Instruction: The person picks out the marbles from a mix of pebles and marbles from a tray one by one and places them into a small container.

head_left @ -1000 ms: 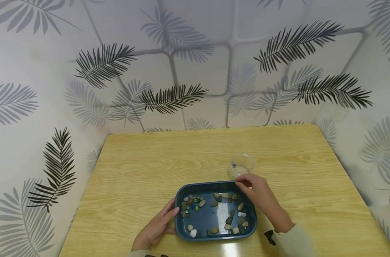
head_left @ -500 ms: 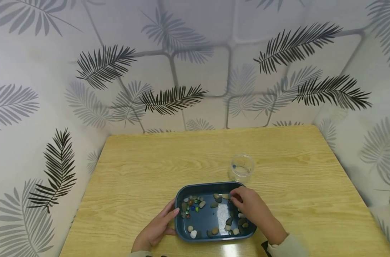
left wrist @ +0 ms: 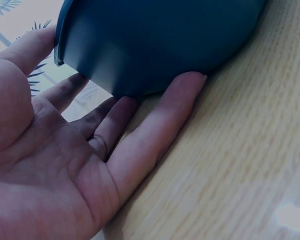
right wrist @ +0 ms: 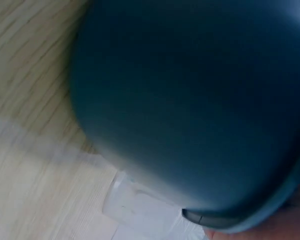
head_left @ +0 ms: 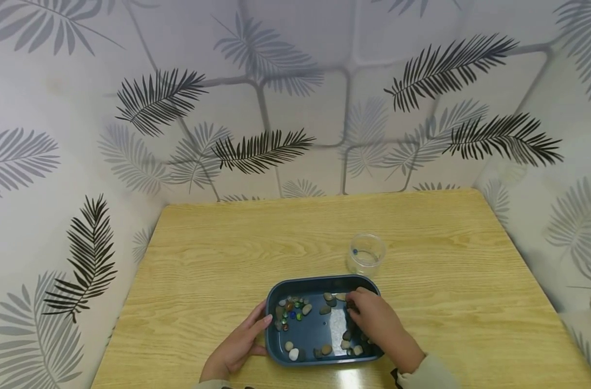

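The left hand (head_left: 237,343) holds the left end of a dark blue tray (head_left: 309,330), its thumb on the rim and its other fingers against the outer wall; the tray sits on a wooden table (head_left: 212,243), near the table's front edge; the right hand (head_left: 374,319) is down inside the tray's right end, fingers bent towards the stones there, and I cannot tell whether they grip anything, because the hand hides its own fingertips.

Small glass marbles, among them a blue marble (head_left: 292,314) and a green marble (head_left: 299,316), lie with some stones in the tray's far left part; a white stone (head_left: 293,354) lies at the near left; more stones are scattered along the far side and round the right end, partly covered by the hand.

A clear plastic cup (head_left: 371,261) stands on the table just beyond the tray's far right corner, with one small dark blue ball (head_left: 355,252) showing inside; behind the table is a wall (head_left: 295,108) patterned with leaves.
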Available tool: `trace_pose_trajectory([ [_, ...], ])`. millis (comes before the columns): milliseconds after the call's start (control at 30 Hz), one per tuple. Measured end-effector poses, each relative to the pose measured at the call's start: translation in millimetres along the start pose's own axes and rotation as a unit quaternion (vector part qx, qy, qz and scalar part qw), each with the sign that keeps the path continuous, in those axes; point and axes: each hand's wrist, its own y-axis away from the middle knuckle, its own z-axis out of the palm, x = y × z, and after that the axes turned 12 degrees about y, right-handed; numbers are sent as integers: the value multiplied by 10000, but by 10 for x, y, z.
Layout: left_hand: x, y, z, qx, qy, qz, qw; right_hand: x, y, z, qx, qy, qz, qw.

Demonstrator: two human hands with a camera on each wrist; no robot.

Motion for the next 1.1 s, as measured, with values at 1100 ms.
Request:
trace_pose_trajectory([
  [1100,12,13,15,30,-5,108,9999,-144,-60,150,209,542,624,9964],
])
